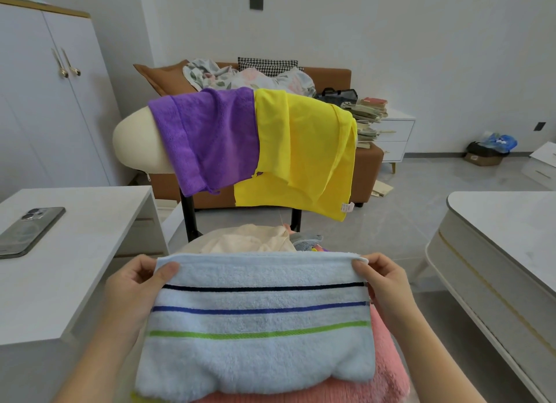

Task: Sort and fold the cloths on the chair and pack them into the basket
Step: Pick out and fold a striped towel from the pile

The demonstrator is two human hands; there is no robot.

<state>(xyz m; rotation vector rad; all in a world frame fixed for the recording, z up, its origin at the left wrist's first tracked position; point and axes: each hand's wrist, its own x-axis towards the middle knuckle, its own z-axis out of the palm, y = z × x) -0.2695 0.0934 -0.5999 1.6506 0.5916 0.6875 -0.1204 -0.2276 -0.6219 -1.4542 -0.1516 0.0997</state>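
Observation:
A light blue towel with black, blue and green stripes is stretched flat in front of me. My left hand pinches its top left corner and my right hand pinches its top right corner. Under the towel lies a pink fluffy cloth. Beyond it, a cream cloth and a grey-blue cloth are piled on the chair seat. A purple cloth and a yellow cloth hang side by side over the cream chair back. No basket is in view.
A white desk with a phone stands at the left. At the right is a white table. Behind the chair stands a brown sofa with bedding, and a white nightstand stacked with books.

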